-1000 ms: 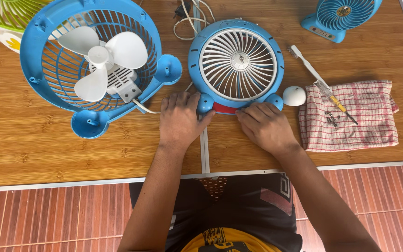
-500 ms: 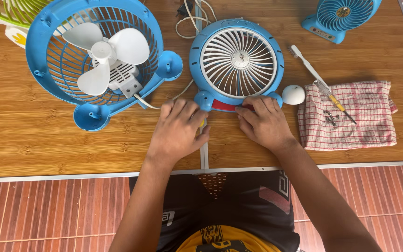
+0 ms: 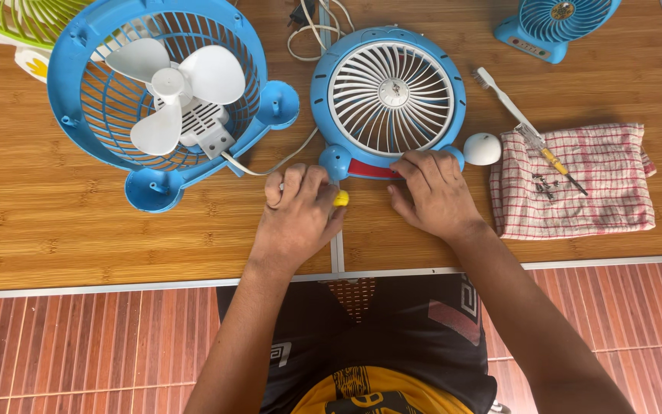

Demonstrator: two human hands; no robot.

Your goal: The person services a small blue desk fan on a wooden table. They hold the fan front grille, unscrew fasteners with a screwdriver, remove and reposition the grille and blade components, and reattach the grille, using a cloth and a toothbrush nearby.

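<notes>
- Near the desk's [image 3: 55,245] front edge, the left hand [image 3: 298,217] was curled around a yellow-tipped tool [image 3: 341,198].
- Beside it, the right hand [image 3: 432,193] lay half open, fingertips touching the round blue fan's [image 3: 388,100] lower rim.
- Farther right lay a checked cloth [image 3: 588,180].

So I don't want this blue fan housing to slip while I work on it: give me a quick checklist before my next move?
1. Right hand steadying the round blue fan housing: ok, fingers on its lower edge.
2. Left hand holding the yellow-tipped tool: ok; tool mostly hidden.
3. Tool tip seated: cannot tell.
4. Loose screws kept on the checked cloth: ok.
5. White cable clear of the hands: not ok, runs beside the left hand.
</notes>
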